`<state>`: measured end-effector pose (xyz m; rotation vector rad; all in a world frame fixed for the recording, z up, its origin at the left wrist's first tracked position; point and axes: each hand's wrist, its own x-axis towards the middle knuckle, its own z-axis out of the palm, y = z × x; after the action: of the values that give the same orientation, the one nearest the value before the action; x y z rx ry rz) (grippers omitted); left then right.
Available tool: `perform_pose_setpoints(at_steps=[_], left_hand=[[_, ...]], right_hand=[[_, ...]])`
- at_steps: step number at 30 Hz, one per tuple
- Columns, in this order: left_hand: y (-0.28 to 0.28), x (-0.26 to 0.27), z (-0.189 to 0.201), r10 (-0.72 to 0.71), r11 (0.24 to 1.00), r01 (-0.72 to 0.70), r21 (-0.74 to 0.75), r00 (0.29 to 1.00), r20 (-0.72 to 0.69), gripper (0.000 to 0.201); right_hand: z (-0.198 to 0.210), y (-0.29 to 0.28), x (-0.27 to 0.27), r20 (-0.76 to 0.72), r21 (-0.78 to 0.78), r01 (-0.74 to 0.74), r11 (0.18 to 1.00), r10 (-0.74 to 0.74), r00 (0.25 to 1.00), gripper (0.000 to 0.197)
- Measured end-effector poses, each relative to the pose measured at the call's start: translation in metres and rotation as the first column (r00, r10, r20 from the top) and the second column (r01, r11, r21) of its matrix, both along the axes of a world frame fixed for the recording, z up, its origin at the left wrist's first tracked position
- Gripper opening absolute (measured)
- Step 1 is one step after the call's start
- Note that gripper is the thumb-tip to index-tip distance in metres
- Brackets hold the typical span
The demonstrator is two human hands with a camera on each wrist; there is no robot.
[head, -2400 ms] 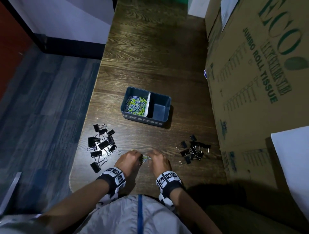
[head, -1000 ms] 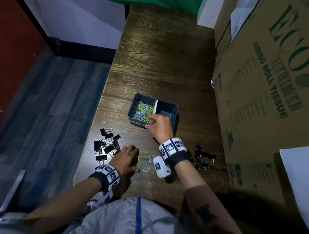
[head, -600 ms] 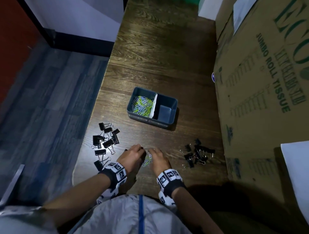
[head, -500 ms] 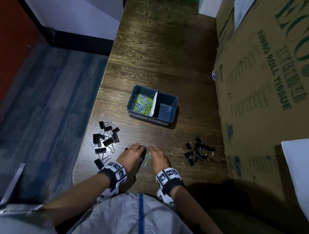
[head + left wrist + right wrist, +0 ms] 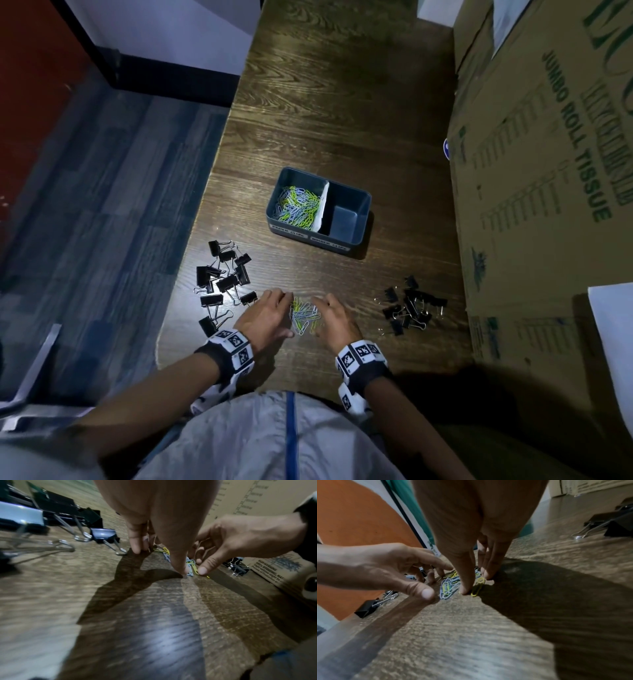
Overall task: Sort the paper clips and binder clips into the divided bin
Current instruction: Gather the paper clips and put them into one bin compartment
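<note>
On the dark wooden table (image 5: 325, 113) a divided bin (image 5: 356, 236) is seen, its left compartment already heaped with coloured paper clips (image 5: 297, 206) while the right compartment is bare, so roughly the paper-clip half of the sorting is judged nearly done and none of the binder-clip half. Two piles of black binder clips are left untouched, the larger clips (image 5: 224, 277) at the left and the smaller clips (image 5: 409, 310) at the right. Between the left hand (image 5: 265, 317) and the right hand (image 5: 334, 320) a last small heap of loose paper clips (image 5: 305, 315) is being corralled, fingers extended with tips pressed to the table and nothing gripped.
</note>
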<state>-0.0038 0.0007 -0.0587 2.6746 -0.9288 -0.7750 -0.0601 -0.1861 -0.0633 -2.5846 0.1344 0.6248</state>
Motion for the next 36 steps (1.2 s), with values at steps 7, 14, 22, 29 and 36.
perform_pose_setpoints(at_steps=[7, 14, 22, 29, 36], left_hand=[[-0.025, -0.005, -0.005, -0.133, 0.99, 0.133, 0.038, 0.991, -0.022, 0.062], [-0.023, 0.001, 0.0, 0.024, 0.988, -0.024, -0.152, 1.0, -0.004, 0.035], [-0.019, 0.015, 0.008, 0.257, 0.925, -0.284, -0.251, 0.957, -0.135, 0.016], [-0.028, 0.057, 0.066, 0.325, 0.826, -0.311, -0.47, 0.944, -0.052, 0.005], [-0.056, 0.153, 0.114, 0.521, 0.7, -0.396, -0.594, 0.852, 0.046, 0.009]], right_hand=[[0.003, 0.018, 0.005, 0.085, -0.025, 0.071, 0.997, -0.069, 0.994, 0.039], [0.005, 0.012, 0.01, 0.102, -0.063, 0.076, 0.995, -0.07, 0.992, 0.029], [0.016, 0.0, 0.025, -0.012, -0.154, -0.011, 0.988, 0.009, 1.0, 0.014], [0.02, 0.003, 0.023, -0.118, -0.177, -0.004, 0.984, -0.017, 0.993, 0.016], [0.032, 0.004, 0.027, -0.218, -0.139, 0.018, 0.99, -0.049, 0.975, 0.004]])
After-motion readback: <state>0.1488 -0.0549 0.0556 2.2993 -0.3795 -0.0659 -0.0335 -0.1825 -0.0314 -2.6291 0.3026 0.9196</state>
